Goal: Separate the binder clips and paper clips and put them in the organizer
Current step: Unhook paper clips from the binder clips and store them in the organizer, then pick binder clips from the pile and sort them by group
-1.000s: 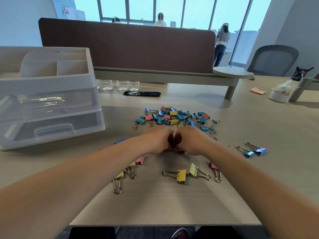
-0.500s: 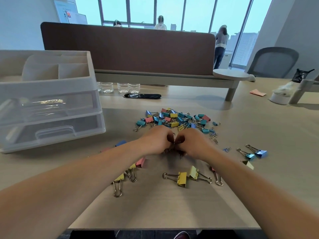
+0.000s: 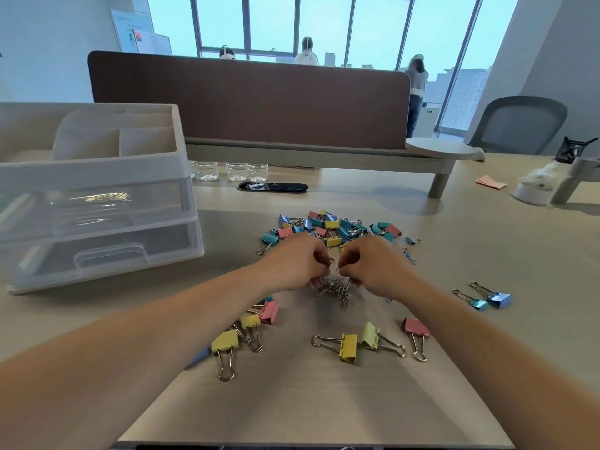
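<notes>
Left hand (image 3: 297, 264) and right hand (image 3: 373, 264) pinch one tangled bunch of paper clips (image 3: 334, 290); tugging hard may scatter them across the bench (image 3: 292, 404)

On the tabletop (image 3: 292, 401), the organizer (image 3: 97, 203) stands to your left. The pile (image 3: 337, 227) lies straight ahead, just behind your left grip (image 3: 295, 261) and right grip (image 3: 373, 264), which hold the paper clips (image 3: 334, 289) between them. Nearer you lie the left group (image 3: 250, 321) beside your left forearm, three clips (image 3: 349, 347) before the paper clips, and a pair (image 3: 496, 299) well off right. Bottles (image 3: 237, 171) stand behind the pile, before the divider (image 3: 246, 102).
</notes>
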